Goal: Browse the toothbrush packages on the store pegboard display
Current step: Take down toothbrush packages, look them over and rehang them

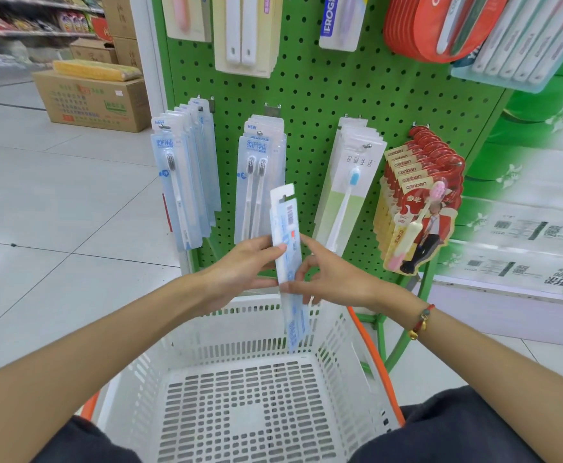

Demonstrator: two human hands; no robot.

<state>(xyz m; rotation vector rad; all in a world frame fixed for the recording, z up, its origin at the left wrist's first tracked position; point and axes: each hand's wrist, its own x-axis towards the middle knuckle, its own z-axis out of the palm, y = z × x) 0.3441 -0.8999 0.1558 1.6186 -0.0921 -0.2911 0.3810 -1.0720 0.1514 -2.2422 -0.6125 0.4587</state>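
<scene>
I hold a long pale-blue toothbrush package (pixel 287 225) upright in front of the green pegboard (pixel 320 91), its barcoded back facing me. My left hand (pixel 243 269) pinches its left edge between thumb and fingers. My right hand (pixel 327 272) grips its right edge with thumb and fingertips. The package's lower end hangs over the white basket (pixel 337 332). On pegs behind hang single-brush packs (pixel 181 182), twin-brush packs (pixel 256 182), a blue-headed brush pack (pixel 347 188) and red canban packs (pixel 417 202).
More toothbrush packs hang on the upper rows, including cream ones (pixel 245 35) and red ones (pixel 430 25). Cardboard boxes (pixel 93 98) stand on the tiled floor at left. A green printed display (pixel 524 202) stands to the right of the pegboard.
</scene>
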